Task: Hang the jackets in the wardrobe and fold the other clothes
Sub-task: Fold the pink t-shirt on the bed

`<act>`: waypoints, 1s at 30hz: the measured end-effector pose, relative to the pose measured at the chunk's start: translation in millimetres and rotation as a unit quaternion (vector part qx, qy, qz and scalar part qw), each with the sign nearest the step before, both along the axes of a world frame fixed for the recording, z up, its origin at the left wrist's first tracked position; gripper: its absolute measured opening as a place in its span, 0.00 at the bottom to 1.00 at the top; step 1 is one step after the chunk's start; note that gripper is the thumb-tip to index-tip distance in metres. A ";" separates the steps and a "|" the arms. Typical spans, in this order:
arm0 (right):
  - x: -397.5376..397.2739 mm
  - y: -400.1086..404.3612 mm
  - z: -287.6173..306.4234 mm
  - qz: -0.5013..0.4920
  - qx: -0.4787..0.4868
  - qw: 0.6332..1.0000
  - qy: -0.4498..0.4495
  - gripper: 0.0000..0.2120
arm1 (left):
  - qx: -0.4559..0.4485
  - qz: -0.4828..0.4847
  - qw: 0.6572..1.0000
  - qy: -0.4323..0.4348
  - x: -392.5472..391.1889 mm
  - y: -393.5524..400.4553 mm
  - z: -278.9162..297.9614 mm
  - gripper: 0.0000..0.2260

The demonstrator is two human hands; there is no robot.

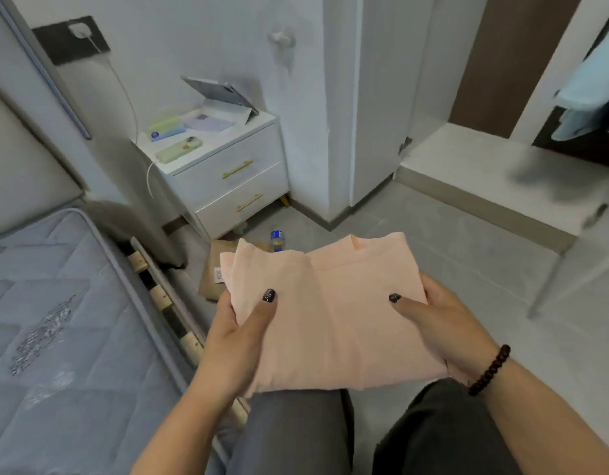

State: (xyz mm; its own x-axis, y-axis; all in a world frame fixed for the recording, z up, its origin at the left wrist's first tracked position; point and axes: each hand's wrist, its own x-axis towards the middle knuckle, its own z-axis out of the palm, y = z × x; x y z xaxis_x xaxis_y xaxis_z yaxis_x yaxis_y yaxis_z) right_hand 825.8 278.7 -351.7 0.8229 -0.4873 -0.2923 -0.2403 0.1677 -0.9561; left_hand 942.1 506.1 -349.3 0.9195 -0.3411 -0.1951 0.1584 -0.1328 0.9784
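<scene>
I held the folded pink shirt (330, 313) at lower centre, left hand (243, 323) and right hand (443, 323) each grasping a side edge, thumbs on top, likely to keep the folds flat.

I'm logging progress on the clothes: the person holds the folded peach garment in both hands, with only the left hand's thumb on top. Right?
Not quite: both thumbs lie on top. The head view shows the left hand and right hand each gripping a side of the folded peach garment, thumbs pressed on the cloth.
</scene>
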 end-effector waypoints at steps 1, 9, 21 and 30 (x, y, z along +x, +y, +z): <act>0.1 -15.3 -3.3 -0.015 -0.002 1.000 0.004 0.13 | 0.003 -0.013 1.000 0.002 5.4 -17.3 -0.1 0.20; 38.8 -126.6 0.0 -0.076 -0.010 0.996 0.055 0.12 | 0.032 -0.083 0.996 0.007 66.0 -154.5 23.9 0.14; 25.2 -227.1 248.4 -0.119 -0.016 0.992 0.028 0.13 | 0.031 -0.132 0.991 -0.008 75.8 -256.6 268.9 0.14; -32.4 -277.9 442.2 -0.162 -0.082 0.983 -0.024 0.12 | -0.025 -0.194 0.979 -0.051 47.8 -320.3 436.5 0.14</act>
